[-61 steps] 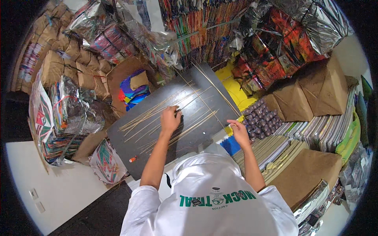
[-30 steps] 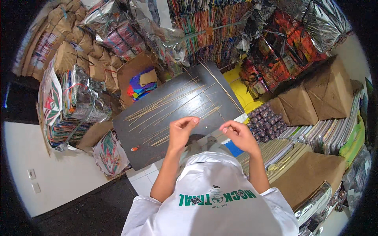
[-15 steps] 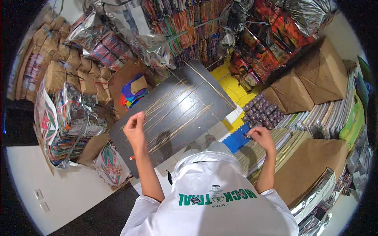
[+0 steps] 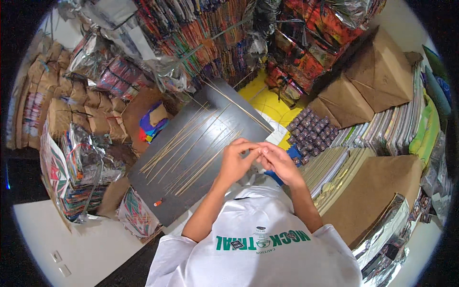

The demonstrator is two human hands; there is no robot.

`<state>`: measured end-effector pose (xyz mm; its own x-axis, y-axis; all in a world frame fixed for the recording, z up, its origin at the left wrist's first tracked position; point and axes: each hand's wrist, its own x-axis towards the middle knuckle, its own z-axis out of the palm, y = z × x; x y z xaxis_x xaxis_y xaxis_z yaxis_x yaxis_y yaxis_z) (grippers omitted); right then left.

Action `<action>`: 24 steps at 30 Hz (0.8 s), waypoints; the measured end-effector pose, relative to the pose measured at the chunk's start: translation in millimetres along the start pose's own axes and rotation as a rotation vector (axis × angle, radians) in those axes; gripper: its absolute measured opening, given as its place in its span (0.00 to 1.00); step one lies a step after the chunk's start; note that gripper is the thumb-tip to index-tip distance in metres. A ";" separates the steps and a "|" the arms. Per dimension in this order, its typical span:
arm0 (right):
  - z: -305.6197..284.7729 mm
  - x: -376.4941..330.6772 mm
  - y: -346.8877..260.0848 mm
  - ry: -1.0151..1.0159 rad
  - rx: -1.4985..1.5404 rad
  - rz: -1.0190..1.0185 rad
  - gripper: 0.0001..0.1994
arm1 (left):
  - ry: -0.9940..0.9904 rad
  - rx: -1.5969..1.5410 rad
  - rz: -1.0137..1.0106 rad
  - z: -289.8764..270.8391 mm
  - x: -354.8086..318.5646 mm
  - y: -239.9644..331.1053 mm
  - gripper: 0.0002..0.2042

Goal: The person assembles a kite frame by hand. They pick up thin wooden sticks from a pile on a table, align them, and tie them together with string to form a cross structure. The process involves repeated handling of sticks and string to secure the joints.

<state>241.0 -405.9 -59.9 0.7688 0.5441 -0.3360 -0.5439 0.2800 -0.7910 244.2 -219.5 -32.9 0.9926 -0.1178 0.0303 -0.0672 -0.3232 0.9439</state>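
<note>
At mid-frame, the left hand (image 4: pixel 235 160) and right hand (image 4: pixel 281 165) meet at the fingertips — whether they pinch anything, I cannot tell. Thin sticks (image 4: pixel 174 137) lie left of them on a dark board (image 4: pixel 143 191); brown-wrapped bundles (image 4: pixel 98 119) crowd the left, brown packages (image 4: pixel 377 74) the upper right.

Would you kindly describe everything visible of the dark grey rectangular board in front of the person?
The dark grey rectangular board looks smooth and hard, with a whitish glare near its middle. It lies flat, set diagonally in view. Loose thin tan sticks and a small orange cylinder rest on it. The bare left hand hides part of it; whether they touch is unclear.
</note>
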 end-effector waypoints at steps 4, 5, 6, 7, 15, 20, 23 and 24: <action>-7.5 -0.5 -11.1 0.164 -0.287 -0.041 0.12 | 0.022 0.002 -0.007 8.4 14.1 -18.7 0.05; -8.9 -0.8 -15.7 0.207 -0.359 -0.066 0.11 | 0.033 0.003 -0.005 11.2 17.0 -25.5 0.05; -18.3 3.2 -10.7 0.240 -0.393 -0.117 0.09 | 0.043 0.002 -0.020 13.6 20.2 -31.6 0.05; -35.3 9.5 3.0 0.277 -0.426 -0.167 0.08 | 0.049 -0.001 -0.036 17.0 23.5 -37.7 0.06; -139.6 59.6 42.8 0.712 -0.835 -0.144 0.07 | 0.012 0.030 -0.338 52.3 60.4 -117.3 0.06; -177.0 100.6 79.3 0.698 -1.089 0.042 0.14 | 0.017 0.014 -0.426 84.1 85.8 -188.0 0.07; -185.1 108.4 88.7 0.700 -1.063 0.048 0.13 | 0.031 0.064 -0.587 91.2 101.4 -187.7 0.07; -186.0 109.6 88.7 0.698 -1.049 0.074 0.13 | 0.053 0.060 -0.629 92.1 106.4 -189.4 0.07</action>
<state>339.6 -468.5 -262.0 0.9355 -0.0903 -0.3415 -0.3111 -0.6684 -0.6756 353.2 -257.3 -238.7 0.8474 0.1583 -0.5068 0.5270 -0.3674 0.7664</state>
